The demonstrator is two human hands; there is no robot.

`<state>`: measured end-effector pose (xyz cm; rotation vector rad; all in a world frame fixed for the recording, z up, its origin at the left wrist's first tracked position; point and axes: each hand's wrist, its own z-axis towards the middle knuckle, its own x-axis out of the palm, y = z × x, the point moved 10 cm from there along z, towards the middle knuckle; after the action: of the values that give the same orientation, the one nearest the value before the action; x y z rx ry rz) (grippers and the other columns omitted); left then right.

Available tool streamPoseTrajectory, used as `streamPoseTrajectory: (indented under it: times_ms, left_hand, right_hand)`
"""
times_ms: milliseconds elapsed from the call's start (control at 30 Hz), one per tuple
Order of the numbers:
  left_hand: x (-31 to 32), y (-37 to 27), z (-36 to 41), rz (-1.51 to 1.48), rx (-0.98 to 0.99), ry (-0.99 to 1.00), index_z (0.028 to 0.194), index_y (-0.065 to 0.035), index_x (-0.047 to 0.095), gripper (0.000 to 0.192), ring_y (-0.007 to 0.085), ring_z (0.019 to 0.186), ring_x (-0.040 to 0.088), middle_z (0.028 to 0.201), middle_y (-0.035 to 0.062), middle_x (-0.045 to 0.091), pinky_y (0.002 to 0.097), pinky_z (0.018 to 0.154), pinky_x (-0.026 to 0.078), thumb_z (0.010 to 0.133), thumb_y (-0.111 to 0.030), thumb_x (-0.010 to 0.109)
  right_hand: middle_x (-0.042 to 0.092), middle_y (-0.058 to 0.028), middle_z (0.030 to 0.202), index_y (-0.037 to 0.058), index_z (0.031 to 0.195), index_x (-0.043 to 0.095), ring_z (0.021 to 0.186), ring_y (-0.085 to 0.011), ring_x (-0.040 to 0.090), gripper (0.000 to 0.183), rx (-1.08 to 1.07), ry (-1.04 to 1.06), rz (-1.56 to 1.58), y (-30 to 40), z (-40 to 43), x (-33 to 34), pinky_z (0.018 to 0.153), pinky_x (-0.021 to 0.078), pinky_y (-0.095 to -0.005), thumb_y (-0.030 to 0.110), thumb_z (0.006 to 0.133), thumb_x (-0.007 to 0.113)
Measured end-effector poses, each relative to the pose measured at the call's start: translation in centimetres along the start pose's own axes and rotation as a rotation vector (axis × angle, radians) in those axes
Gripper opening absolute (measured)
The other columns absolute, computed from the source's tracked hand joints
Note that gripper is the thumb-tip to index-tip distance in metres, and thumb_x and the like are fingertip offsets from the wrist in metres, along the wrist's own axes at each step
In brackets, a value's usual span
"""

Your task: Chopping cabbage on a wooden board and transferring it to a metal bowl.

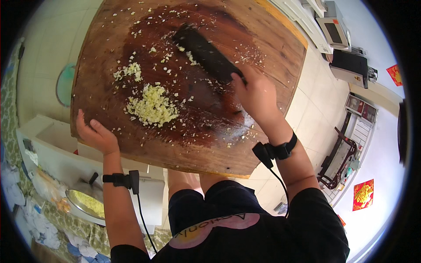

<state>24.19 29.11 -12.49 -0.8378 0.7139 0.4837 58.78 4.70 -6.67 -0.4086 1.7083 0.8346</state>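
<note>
My right hand (258,90) grips the end of a dark, broad cleaver-like blade (205,54), slightly blurred, which lies low over the wooden table (273,36). Its handle is mostly hidden in the hand. Bits of chopped pale green vegetable cling along the blade's left edge. A heap of finely chopped vegetable (153,105) sits on the dark, wet-looking part of the wood, with a smaller pile (131,71) beyond it and loose crumbs scattered around. My left hand (97,133) is at the table's left near edge, fingers apart, holding nothing.
Below left, a metal bowl (87,203) holds chopped pale green food beside plastic bags (49,184). A white cabinet (131,194) stands under the table's near left edge. A green round stool or basin (65,85) is at left. A microwave (334,31) stands at upper right.
</note>
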Motion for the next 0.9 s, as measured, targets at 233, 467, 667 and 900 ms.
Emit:
streamPoseTrajectory:
  times_ms: [233,467,667,900]
  left_hand:
    - [-1.3,1.6,-0.7,0.065,-0.015,-0.028,0.132,0.0043,0.051,0.045,0.0352,0.119,0.053,0.131,0.0187,0.056,0.045,0.103,0.039,0.104,-0.029,0.038]
    - [-1.2,1.3,-1.0,0.079,0.003,-0.021,0.132,0.0044,0.053,0.048,0.0362,0.119,0.053,0.13,0.02,0.057,0.0462,0.102,0.041,0.105,-0.032,0.037]
    - [-0.7,0.8,-0.7,0.104,0.069,0.011,0.128,0.0024,0.054,0.04,0.0375,0.115,0.056,0.127,0.0185,0.06,0.0467,0.098,0.043,0.103,-0.026,0.041]
    - [-0.9,-0.5,-0.4,0.136,0.132,-0.016,0.126,0.0038,0.056,0.044,0.0385,0.112,0.057,0.122,0.0196,0.062,0.0478,0.097,0.044,0.105,-0.03,0.038]
  right_hand:
    - [0.053,-0.0003,0.07,0.005,0.089,0.056,0.058,-0.0099,0.051,0.022,0.599,-0.076,0.819,-19.7,-5.4,2.0,0.053,0.045,-0.0261,0.024,0.1,0.056]
    - [0.055,-0.0011,0.073,0.0062,0.088,0.057,0.061,-0.011,0.053,0.023,0.734,-0.124,0.93,-26.5,-7.9,4.0,0.056,0.0448,-0.0277,0.025,0.101,0.055]
    - [0.06,-0.0024,0.073,0.003,0.088,0.059,0.062,-0.0117,0.057,0.027,0.607,-0.013,0.757,-22.5,-4.8,5.8,0.058,0.0471,-0.0277,0.028,0.099,0.059]
    - [0.065,-0.009,0.077,-0.0005,0.1,0.063,0.066,-0.0183,0.063,0.029,0.561,0.085,0.627,-13.1,-1.7,7.2,0.063,0.0522,-0.0316,0.028,0.096,0.062]
